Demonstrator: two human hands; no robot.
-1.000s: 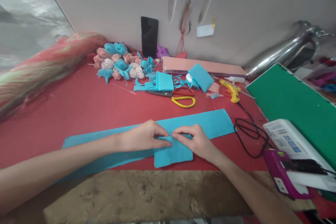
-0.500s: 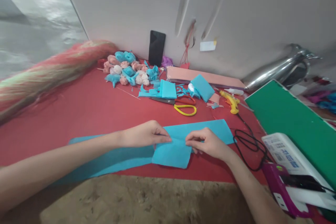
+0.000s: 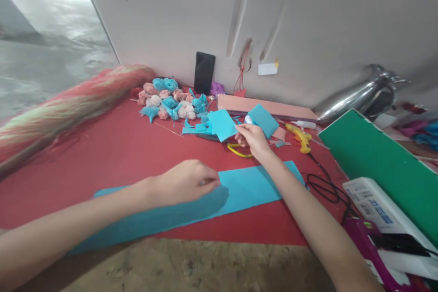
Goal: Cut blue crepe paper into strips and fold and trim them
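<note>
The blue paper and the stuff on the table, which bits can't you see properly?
Head view only:
- Long blue strip: left hand and forearm cover its middle.
- Yellow-handled scissors: right hand, holding a blue square, hides part.
- White box print: too small.

Small square blue crepe-paper piece (image 3: pixel 222 124): raised, tilted, upper centre of frame. Long blue crepe-paper strip (image 3: pixel 191 205): flat on red mat, spanning lower centre, left to right.

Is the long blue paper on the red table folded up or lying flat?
Lying flat: the long blue paper is spread on the red table, left hand resting on it.
</note>
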